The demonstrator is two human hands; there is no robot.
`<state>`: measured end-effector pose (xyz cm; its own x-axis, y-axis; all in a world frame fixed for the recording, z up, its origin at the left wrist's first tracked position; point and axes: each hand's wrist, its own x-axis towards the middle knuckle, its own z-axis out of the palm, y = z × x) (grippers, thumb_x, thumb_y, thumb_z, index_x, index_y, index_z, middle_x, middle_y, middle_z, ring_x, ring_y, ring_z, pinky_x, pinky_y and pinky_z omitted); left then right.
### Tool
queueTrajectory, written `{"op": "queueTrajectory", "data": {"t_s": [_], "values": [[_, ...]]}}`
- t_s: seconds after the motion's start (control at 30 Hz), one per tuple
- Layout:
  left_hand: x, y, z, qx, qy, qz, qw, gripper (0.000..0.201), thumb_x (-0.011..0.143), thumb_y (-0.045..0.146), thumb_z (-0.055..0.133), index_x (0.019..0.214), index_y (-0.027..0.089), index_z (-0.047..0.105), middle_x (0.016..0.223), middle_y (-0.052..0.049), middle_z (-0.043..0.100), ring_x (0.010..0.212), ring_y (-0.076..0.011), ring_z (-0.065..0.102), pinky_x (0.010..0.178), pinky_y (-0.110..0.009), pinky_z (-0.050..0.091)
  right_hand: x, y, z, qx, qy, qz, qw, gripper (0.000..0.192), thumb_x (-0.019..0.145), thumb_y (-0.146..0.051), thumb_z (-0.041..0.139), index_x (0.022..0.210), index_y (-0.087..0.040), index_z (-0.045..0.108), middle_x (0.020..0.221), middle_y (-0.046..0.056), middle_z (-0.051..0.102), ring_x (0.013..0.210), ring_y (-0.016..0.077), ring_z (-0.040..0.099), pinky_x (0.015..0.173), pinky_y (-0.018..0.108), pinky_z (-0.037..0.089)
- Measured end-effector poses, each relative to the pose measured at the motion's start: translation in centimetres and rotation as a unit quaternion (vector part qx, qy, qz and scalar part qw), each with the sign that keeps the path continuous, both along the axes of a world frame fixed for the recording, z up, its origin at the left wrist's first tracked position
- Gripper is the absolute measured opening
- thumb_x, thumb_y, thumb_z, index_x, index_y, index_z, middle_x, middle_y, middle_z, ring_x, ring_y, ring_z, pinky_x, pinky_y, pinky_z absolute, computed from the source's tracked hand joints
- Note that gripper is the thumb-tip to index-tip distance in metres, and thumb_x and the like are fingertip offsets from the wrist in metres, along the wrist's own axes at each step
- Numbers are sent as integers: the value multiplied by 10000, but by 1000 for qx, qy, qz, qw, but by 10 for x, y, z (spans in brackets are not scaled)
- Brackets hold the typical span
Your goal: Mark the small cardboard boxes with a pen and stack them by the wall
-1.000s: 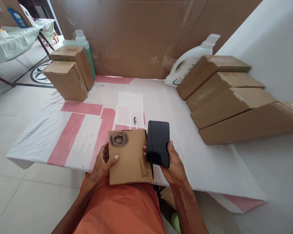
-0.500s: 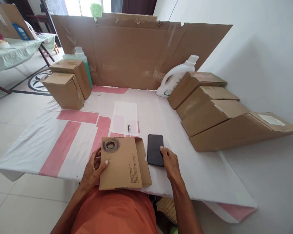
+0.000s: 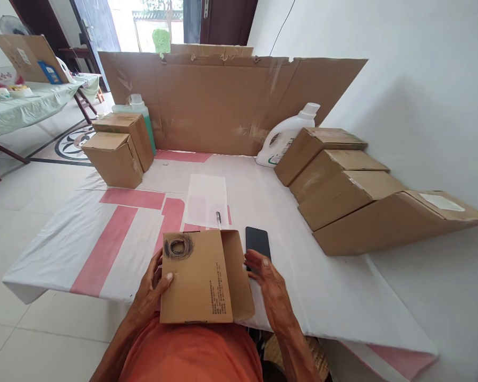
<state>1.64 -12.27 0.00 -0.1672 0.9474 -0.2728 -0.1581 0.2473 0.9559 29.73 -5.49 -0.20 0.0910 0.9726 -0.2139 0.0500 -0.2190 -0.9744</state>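
A flat brown cardboard box (image 3: 195, 281) with printed text and a dark scribbled ring round a hole rests at the table's front edge, against my body. My left hand (image 3: 153, 286) grips its left side, thumb on top. The box's right end flap (image 3: 239, 281) stands out toward my right hand (image 3: 266, 281). That hand is open, fingers stretched toward the flap, and holds nothing. Partly covered by its fingers, a black smartphone (image 3: 258, 241) lies on the table. Beyond the box lie a pen (image 3: 218, 217) and a white sheet of paper (image 3: 206, 196).
Brown boxes (image 3: 354, 185) line the right side beside a white jug (image 3: 284, 138). Two more boxes (image 3: 115, 159) stand at left, near a bottle of green liquid (image 3: 147, 124). A tall cardboard panel (image 3: 223, 101) closes off the back of the table (image 3: 263, 191).
My right hand has let go of the phone's right edge and moved left to the box's flap. The flap has swung wider. My left hand still holds the box.
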Motion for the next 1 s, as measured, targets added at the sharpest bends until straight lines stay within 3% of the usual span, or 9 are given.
{"op": "queueTrajectory", "data": {"t_s": [0.1, 0.2, 0.33, 0.43, 0.53, 0.67, 0.77, 0.87, 1.0], "values": [[5, -12, -8, 2, -33, 8, 999, 885, 896, 571, 717, 1632, 303, 307, 1655, -130, 427, 1529, -357, 415, 1177, -445, 467, 0, -19, 4, -89, 207, 29, 974, 740, 869, -859, 503, 1325, -316, 713, 1438, 77, 664, 1442, 340, 482, 1166, 549, 414], [13, -25, -13, -10, -56, 39, 998, 875, 939, 570, 658, 1657, 353, 208, 1693, -102, 369, 1565, -343, 356, 1205, -458, 437, 4, -33, 8, -134, 287, 34, 948, 770, 816, -890, 534, 1266, -310, 764, 1509, 58, 628, 1528, 341, 392, 1233, 527, 345], [17, -35, -11, 0, -27, 56, 998, 817, 986, 554, 599, 1660, 371, 174, 1757, -38, 233, 1627, -263, 211, 1278, -398, 324, -9, -45, 23, -113, 355, 105, 922, 696, 908, -794, 521, 1457, -378, 624, 1649, 8, 477, 1524, 332, 412, 1204, 532, 397], [14, -37, -6, 11, -7, 51, 999, 860, 970, 566, 618, 1663, 343, 161, 1753, -59, 240, 1623, -273, 222, 1251, -375, 367, -28, -52, 33, -61, 308, 113, 943, 628, 952, -713, 540, 1505, -416, 556, 1663, 1, 454, 1512, 328, 425, 1199, 545, 405], [10, -39, -2, 10, -3, 39, 999, 933, 943, 576, 653, 1667, 334, 117, 1733, -91, 281, 1590, -312, 305, 1199, -385, 438, -40, -59, 36, 14, 164, 155, 974, 616, 928, -626, 656, 1491, -387, 578, 1653, 29, 454, 1532, 345, 375, 1232, 543, 356], [7, -44, 1, 19, 5, 26, 999, 887, 959, 565, 634, 1665, 332, 150, 1727, -88, 296, 1581, -322, 316, 1224, -408, 413, -48, -70, 30, 81, 12, 173, 982, 601, 932, -448, 730, 1505, -427, 551, 1676, -8, 376, 1575, 316, 279, 1302, 517, 213], [7, -44, 4, 22, 21, 31, 999, 861, 970, 555, 623, 1667, 330, 172, 1724, -83, 303, 1594, -334, 277, 1232, -433, 407, -52, -76, 25, 76, -14, 178, 981, 643, 986, -431, 664, 1579, -452, 415, 1700, -24, 314, 1593, 278, 233, 1317, 508, 152], [10, -40, 8, 31, 25, 38, 998, 840, 971, 553, 623, 1663, 334, 200, 1712, -75, 330, 1594, -331, 277, 1221, -420, 424, -50, -74, 25, 25, 52, 209, 976, 743, 975, -538, 643, 1623, -425, 296, 1715, 22, 297, 1568, 306, 290, 1255, 514, 315], [23, -25, 21, 85, 10, 26, 996, 868, 959, 521, 649, 1659, 365, 159, 1693, -80, 335, 1539, -327, 383, 1168, -414, 473, -38, -55, 36, 29, 111, 113, 987, 843, 943, -610, 652, 1636, -401, 221, 1721, 64, 299, 1484, 316, 433, 1105, 461, 496]]}}
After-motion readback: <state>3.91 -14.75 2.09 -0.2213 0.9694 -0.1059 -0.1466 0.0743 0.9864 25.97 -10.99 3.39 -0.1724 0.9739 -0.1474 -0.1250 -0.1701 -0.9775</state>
